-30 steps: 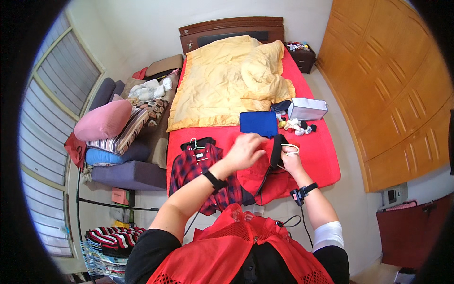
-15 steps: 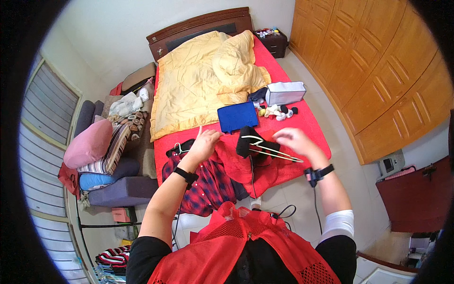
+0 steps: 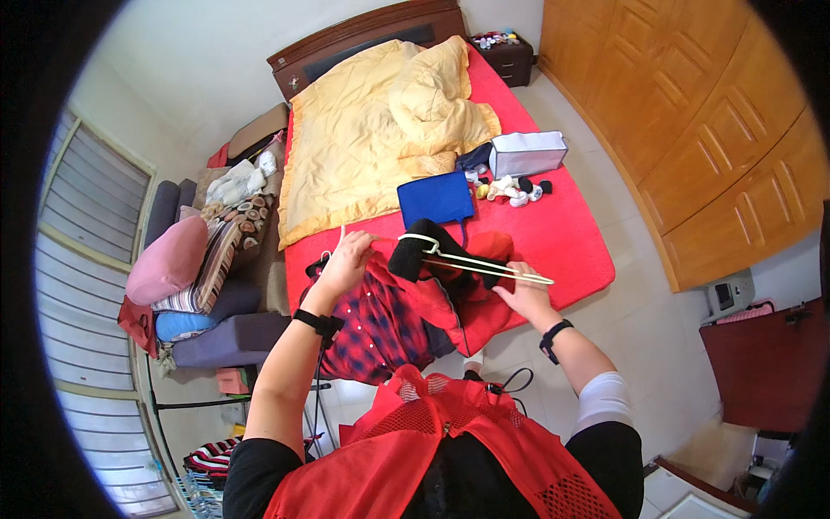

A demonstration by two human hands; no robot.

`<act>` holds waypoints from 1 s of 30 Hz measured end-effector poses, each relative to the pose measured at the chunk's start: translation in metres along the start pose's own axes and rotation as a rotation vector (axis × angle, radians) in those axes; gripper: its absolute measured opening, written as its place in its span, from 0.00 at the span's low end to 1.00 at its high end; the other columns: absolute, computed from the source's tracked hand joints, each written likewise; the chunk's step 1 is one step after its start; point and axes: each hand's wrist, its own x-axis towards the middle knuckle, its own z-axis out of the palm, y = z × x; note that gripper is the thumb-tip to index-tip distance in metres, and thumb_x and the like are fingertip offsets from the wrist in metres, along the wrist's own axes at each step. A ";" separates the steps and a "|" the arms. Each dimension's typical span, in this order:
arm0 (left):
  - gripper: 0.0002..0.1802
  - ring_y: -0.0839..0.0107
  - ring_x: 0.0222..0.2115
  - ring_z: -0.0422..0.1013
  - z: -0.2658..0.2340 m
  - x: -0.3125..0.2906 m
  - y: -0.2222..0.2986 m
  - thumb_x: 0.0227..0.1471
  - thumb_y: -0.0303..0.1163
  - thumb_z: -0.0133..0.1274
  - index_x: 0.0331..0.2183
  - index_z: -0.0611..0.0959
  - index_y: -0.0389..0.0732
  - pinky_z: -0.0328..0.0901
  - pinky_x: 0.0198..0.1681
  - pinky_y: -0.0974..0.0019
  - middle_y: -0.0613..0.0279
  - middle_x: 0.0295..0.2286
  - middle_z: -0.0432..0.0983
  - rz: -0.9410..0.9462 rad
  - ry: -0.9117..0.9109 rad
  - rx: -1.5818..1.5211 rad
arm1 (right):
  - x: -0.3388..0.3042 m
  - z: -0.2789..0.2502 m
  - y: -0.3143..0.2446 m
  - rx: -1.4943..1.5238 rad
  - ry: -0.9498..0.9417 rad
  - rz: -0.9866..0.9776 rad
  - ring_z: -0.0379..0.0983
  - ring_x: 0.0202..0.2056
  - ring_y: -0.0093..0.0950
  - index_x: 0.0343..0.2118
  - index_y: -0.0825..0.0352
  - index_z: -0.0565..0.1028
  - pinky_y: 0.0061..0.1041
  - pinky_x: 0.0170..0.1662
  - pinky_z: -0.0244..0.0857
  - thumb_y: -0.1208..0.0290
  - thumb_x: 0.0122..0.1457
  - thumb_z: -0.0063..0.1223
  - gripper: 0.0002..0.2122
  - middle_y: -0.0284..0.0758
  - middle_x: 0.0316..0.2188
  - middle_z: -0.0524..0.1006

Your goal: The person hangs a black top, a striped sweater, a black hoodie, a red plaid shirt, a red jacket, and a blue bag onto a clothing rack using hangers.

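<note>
A red jacket (image 3: 488,313) with black lining or collar lies bunched at the near end of the bed. Across its black part (image 3: 406,258) rests a pale yellow-green clothes hanger (image 3: 484,261), its hook toward the left. My left hand (image 3: 346,259) pinches what looks like a red edge of the jacket, index finger sticking up. At the hanger's right end my right hand (image 3: 526,292) closes on the hanger, fingers against it and thumb by the jacket. To the left lies a red and dark-blue checked shirt (image 3: 376,324) with its own hanger partly showing.
Farther up the bed are a blue flat case (image 3: 435,200), a white storage bag (image 3: 529,154), several rolled socks (image 3: 510,190) and a yellow quilt (image 3: 346,138). Cushions (image 3: 169,259) pile on the left. Wooden wardrobe doors (image 3: 683,112) line the right.
The hanger and black collar part have shifted left. My left hand has moved left, and my right hand has come down onto the hanger's right end.
</note>
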 end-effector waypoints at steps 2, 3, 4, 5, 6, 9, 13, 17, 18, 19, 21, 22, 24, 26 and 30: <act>0.14 0.50 0.44 0.73 0.000 0.002 0.005 0.57 0.23 0.51 0.46 0.79 0.41 0.49 0.66 0.34 0.54 0.36 0.76 0.017 0.027 -0.004 | 0.005 0.017 -0.013 -0.006 0.044 -0.002 0.74 0.46 0.43 0.49 0.64 0.71 0.42 0.47 0.70 0.57 0.47 0.72 0.29 0.41 0.45 0.75; 0.14 0.50 0.44 0.73 0.001 0.001 0.007 0.57 0.23 0.51 0.46 0.79 0.41 0.49 0.66 0.34 0.54 0.36 0.76 0.012 0.026 0.002 | 0.009 0.023 -0.019 -0.015 0.068 0.012 0.74 0.47 0.43 0.49 0.64 0.70 0.42 0.48 0.70 0.58 0.46 0.73 0.30 0.40 0.45 0.74; 0.14 0.50 0.44 0.73 0.001 -0.001 0.008 0.57 0.23 0.51 0.46 0.79 0.41 0.49 0.66 0.33 0.54 0.36 0.76 0.010 0.038 0.006 | 0.012 0.027 -0.024 -0.026 0.092 0.025 0.73 0.48 0.42 0.49 0.64 0.70 0.43 0.48 0.69 0.60 0.45 0.73 0.30 0.40 0.46 0.73; 0.14 0.50 0.44 0.73 0.001 -0.002 0.010 0.57 0.23 0.51 0.46 0.79 0.41 0.49 0.66 0.33 0.54 0.36 0.76 0.013 0.052 0.008 | 0.014 0.034 -0.023 -0.021 0.094 0.022 0.73 0.48 0.42 0.49 0.64 0.70 0.43 0.48 0.69 0.60 0.45 0.73 0.30 0.40 0.46 0.73; 0.14 0.50 0.44 0.73 0.000 -0.002 0.010 0.57 0.23 0.51 0.46 0.79 0.41 0.49 0.66 0.33 0.54 0.36 0.76 0.011 0.054 0.013 | 0.018 0.041 -0.024 -0.071 0.169 0.008 0.73 0.47 0.42 0.48 0.64 0.70 0.43 0.48 0.68 0.61 0.44 0.74 0.31 0.40 0.45 0.73; 0.14 0.50 0.45 0.73 -0.001 -0.004 0.012 0.57 0.23 0.51 0.46 0.79 0.41 0.50 0.66 0.33 0.54 0.37 0.77 0.004 0.031 0.020 | 0.024 0.054 -0.018 -0.125 0.241 0.004 0.74 0.45 0.42 0.45 0.63 0.71 0.44 0.45 0.67 0.63 0.45 0.71 0.25 0.38 0.42 0.74; 0.13 0.49 0.46 0.73 -0.002 -0.008 0.012 0.59 0.24 0.51 0.47 0.79 0.40 0.49 0.66 0.32 0.54 0.38 0.77 0.031 0.052 0.027 | 0.031 0.056 0.001 -0.134 0.192 0.150 0.76 0.39 0.43 0.37 0.61 0.76 0.43 0.43 0.66 0.67 0.53 0.59 0.10 0.38 0.35 0.79; 0.14 0.48 0.46 0.73 -0.009 -0.020 0.014 0.58 0.23 0.51 0.46 0.79 0.40 0.52 0.66 0.36 0.51 0.38 0.77 0.021 0.057 0.017 | 0.039 0.015 0.016 -0.013 0.159 0.163 0.77 0.41 0.48 0.36 0.64 0.77 0.55 0.55 0.63 0.72 0.53 0.57 0.07 0.45 0.33 0.81; 0.12 0.48 0.46 0.73 -0.008 -0.018 0.015 0.60 0.26 0.51 0.47 0.79 0.40 0.51 0.66 0.33 0.52 0.38 0.77 0.028 0.039 0.009 | 0.041 -0.001 0.023 0.028 0.190 0.144 0.77 0.40 0.49 0.36 0.64 0.77 0.55 0.53 0.65 0.74 0.53 0.57 0.07 0.46 0.32 0.81; 0.12 0.48 0.46 0.73 -0.006 -0.017 0.016 0.60 0.26 0.51 0.47 0.79 0.40 0.51 0.66 0.33 0.52 0.38 0.77 0.043 0.045 0.002 | 0.046 -0.017 0.029 0.067 0.222 0.123 0.77 0.39 0.50 0.36 0.64 0.77 0.54 0.51 0.66 0.75 0.53 0.57 0.07 0.47 0.31 0.80; 0.12 0.48 0.47 0.73 -0.009 -0.020 0.017 0.60 0.26 0.51 0.46 0.79 0.40 0.51 0.67 0.34 0.52 0.38 0.77 0.029 0.051 0.019 | 0.057 -0.056 0.022 0.105 0.197 0.121 0.76 0.35 0.55 0.34 0.65 0.77 0.50 0.43 0.70 0.72 0.57 0.54 0.05 0.50 0.28 0.79; 0.12 0.47 0.45 0.73 -0.012 -0.020 0.020 0.59 0.26 0.52 0.46 0.79 0.38 0.60 0.62 0.42 0.50 0.37 0.77 0.061 0.081 0.051 | 0.063 -0.078 0.017 0.116 0.146 0.107 0.76 0.35 0.54 0.33 0.66 0.77 0.50 0.42 0.70 0.72 0.57 0.53 0.05 0.50 0.29 0.79; 0.12 0.46 0.44 0.72 -0.012 -0.015 0.020 0.59 0.27 0.52 0.45 0.79 0.38 0.63 0.57 0.45 0.49 0.37 0.76 0.078 0.103 0.043 | 0.075 -0.122 0.016 0.098 0.078 0.024 0.77 0.36 0.53 0.32 0.67 0.76 0.49 0.40 0.71 0.73 0.55 0.51 0.05 0.52 0.29 0.78; 0.12 0.46 0.42 0.72 -0.014 -0.005 0.024 0.58 0.27 0.52 0.45 0.79 0.37 0.67 0.52 0.49 0.48 0.36 0.76 0.096 0.124 0.032 | 0.081 -0.165 0.013 0.056 0.000 -0.004 0.77 0.36 0.54 0.34 0.67 0.77 0.48 0.40 0.71 0.73 0.55 0.51 0.07 0.52 0.29 0.78; 0.11 0.46 0.40 0.72 -0.016 0.006 0.037 0.57 0.25 0.52 0.44 0.79 0.37 0.68 0.45 0.50 0.47 0.35 0.76 0.094 0.264 0.118 | 0.100 -0.226 -0.020 0.001 -0.080 0.032 0.77 0.36 0.53 0.32 0.70 0.78 0.47 0.41 0.71 0.71 0.55 0.49 0.09 0.54 0.29 0.78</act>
